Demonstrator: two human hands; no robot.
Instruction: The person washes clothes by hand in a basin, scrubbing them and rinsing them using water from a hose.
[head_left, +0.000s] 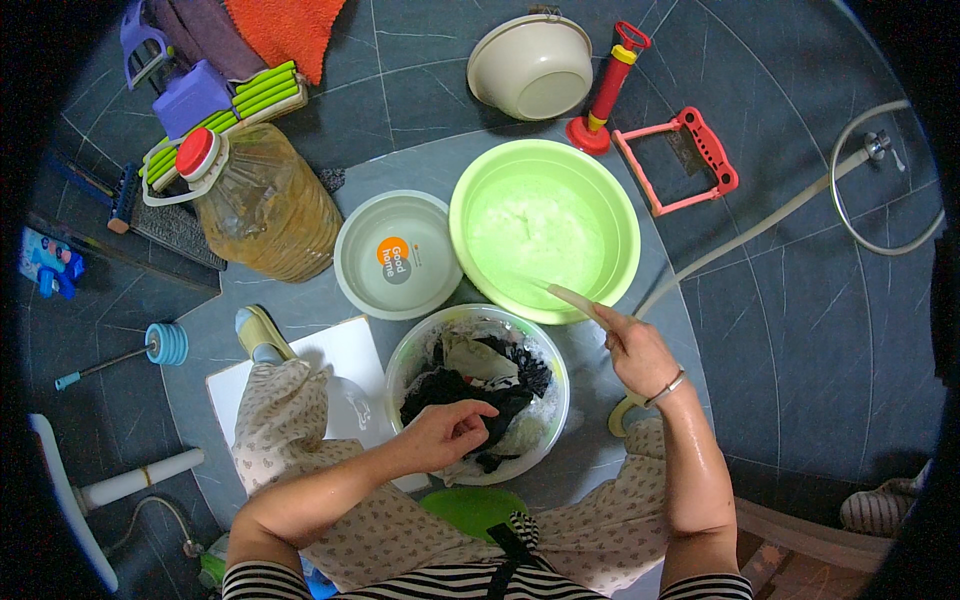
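My right hand (643, 355) grips a pale flexible hose (579, 301) near its end. Water runs from the hose into a light-green basin (621, 225), whose water is foamy and churned. Over a translucent basin (559, 435) hovers my left hand (450, 433), its index finger extended and the others loosely curled, with nothing seen in it. That basin holds wet black and pale clothes (480, 356) among suds. Beside both stands a grey-white basin (351, 274) of what looks like clear water, with a round printed sticker on its bottom.
A large plastic jug (270, 202) of brownish contents stands at left. Behind are a tilted cream basin (529, 64), a red plunger pump (609, 90) and a red plastic frame (701, 150). The hose reaches a wall tap (877, 146). A white board (349, 367) lies by my foot.
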